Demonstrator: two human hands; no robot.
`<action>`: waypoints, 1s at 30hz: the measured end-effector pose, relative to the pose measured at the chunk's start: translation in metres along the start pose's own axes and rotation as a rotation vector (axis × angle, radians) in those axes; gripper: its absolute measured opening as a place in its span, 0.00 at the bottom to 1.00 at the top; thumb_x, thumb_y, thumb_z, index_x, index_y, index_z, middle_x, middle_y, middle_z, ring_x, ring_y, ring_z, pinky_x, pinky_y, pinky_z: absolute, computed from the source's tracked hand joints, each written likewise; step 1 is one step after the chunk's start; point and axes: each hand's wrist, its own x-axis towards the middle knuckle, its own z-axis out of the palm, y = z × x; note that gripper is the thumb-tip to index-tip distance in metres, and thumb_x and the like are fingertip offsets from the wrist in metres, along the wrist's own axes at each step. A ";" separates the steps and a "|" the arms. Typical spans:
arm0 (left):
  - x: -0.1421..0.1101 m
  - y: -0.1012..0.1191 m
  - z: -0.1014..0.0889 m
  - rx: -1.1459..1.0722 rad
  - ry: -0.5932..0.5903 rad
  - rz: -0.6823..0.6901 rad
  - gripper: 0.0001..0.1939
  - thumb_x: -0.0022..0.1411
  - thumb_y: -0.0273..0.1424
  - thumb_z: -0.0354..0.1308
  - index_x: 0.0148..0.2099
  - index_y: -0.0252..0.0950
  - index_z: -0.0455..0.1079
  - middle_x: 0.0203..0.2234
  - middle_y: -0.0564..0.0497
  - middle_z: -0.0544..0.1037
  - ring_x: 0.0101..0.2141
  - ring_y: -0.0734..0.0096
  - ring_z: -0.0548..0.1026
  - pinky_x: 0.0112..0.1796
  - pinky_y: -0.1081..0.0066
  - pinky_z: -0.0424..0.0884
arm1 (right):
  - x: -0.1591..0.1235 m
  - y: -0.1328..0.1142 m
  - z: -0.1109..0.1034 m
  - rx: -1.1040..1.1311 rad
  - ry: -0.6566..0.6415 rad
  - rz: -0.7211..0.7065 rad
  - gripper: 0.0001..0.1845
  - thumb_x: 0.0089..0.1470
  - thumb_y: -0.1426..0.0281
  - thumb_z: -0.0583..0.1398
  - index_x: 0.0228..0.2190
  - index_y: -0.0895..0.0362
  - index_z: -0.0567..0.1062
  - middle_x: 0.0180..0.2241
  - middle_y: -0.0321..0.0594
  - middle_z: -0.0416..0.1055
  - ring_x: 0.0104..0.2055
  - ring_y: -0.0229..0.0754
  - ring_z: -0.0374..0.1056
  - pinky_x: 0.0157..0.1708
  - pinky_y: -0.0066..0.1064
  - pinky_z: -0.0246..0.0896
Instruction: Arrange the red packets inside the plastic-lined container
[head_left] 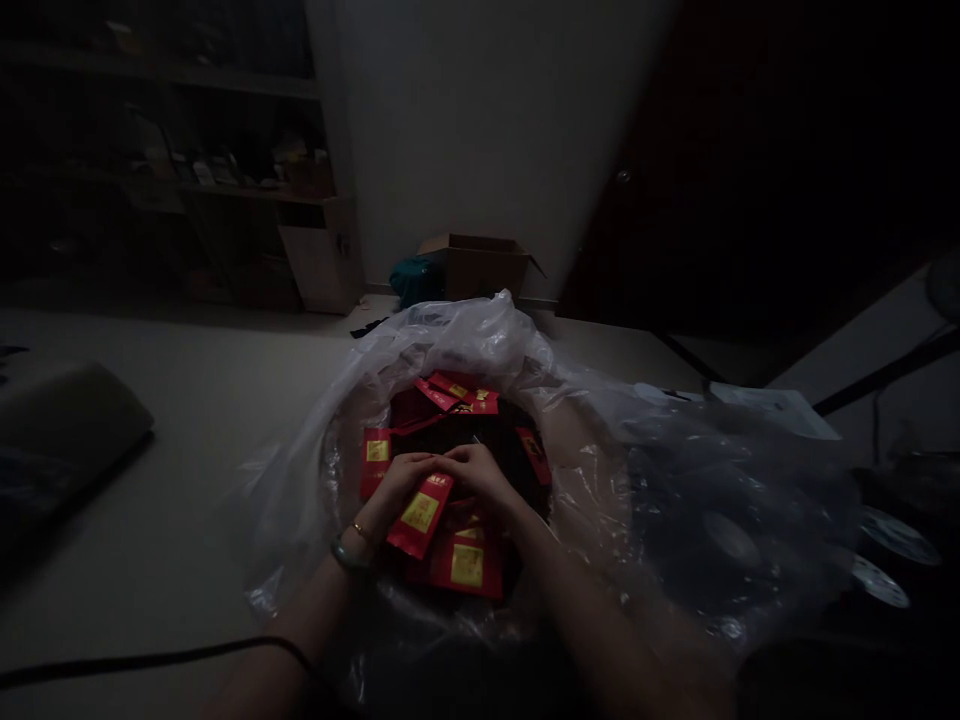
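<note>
A red packet [420,515] with a yellow label slants below my fingers, its upper end hidden under them. My left hand [407,474] is closed at that upper end, with a bangle and a thin bracelet on the wrist. Meeting it at the fingertips, my right hand [480,476] is closed at the same end of the packet. A small bright sliver shows just beyond its knuckles, too dim to name. Beneath both hands lies a dark loose mass [450,432] in a round container lined with clear plastic [480,335]. More red packets [469,565] lie around on it.
The plastic sheet spreads right over dark items. A cardboard box [487,265] and a teal bag [416,282] stand by the wall. Shelves [247,185] rise at the back left, a dark door [675,180] at the right. A black cable [150,660] crosses the lower left.
</note>
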 end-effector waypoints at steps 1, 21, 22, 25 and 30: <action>0.001 0.000 -0.001 0.012 0.014 0.010 0.12 0.40 0.35 0.67 0.27 0.31 0.76 0.23 0.49 0.79 0.27 0.67 0.74 0.33 0.71 0.68 | 0.000 0.002 0.001 0.062 0.004 0.042 0.19 0.43 0.56 0.64 0.30 0.61 0.79 0.23 0.38 0.74 0.24 0.37 0.66 0.22 0.25 0.57; -0.042 0.005 0.014 0.746 -0.287 0.325 0.30 0.47 0.40 0.62 0.54 0.36 0.68 0.45 0.44 0.76 0.43 0.57 0.73 0.44 0.62 0.69 | -0.063 0.025 -0.087 0.272 0.638 -0.069 0.25 0.35 0.48 0.64 0.19 0.59 0.71 0.15 0.33 0.64 0.15 0.33 0.55 0.14 0.25 0.48; -0.051 0.001 0.019 0.925 -0.339 0.388 0.37 0.43 0.40 0.65 0.57 0.38 0.65 0.49 0.44 0.74 0.47 0.54 0.70 0.48 0.59 0.66 | -0.072 0.032 -0.092 0.260 0.671 -0.069 0.26 0.34 0.47 0.64 0.19 0.58 0.70 0.16 0.33 0.65 0.16 0.33 0.56 0.14 0.25 0.48; -0.074 -0.012 0.034 1.319 -0.327 0.419 0.50 0.37 0.40 0.68 0.63 0.36 0.57 0.53 0.38 0.69 0.50 0.45 0.66 0.51 0.51 0.61 | -0.096 0.053 -0.093 0.243 0.706 -0.055 0.26 0.36 0.45 0.63 0.20 0.57 0.69 0.16 0.33 0.65 0.16 0.34 0.56 0.13 0.25 0.48; -0.085 -0.026 0.041 1.448 -0.206 0.432 0.43 0.43 0.36 0.64 0.62 0.34 0.58 0.50 0.38 0.70 0.48 0.46 0.67 0.50 0.50 0.62 | -0.121 0.070 -0.074 0.303 0.613 0.037 0.26 0.37 0.44 0.61 0.21 0.56 0.67 0.14 0.29 0.61 0.13 0.33 0.53 0.11 0.26 0.47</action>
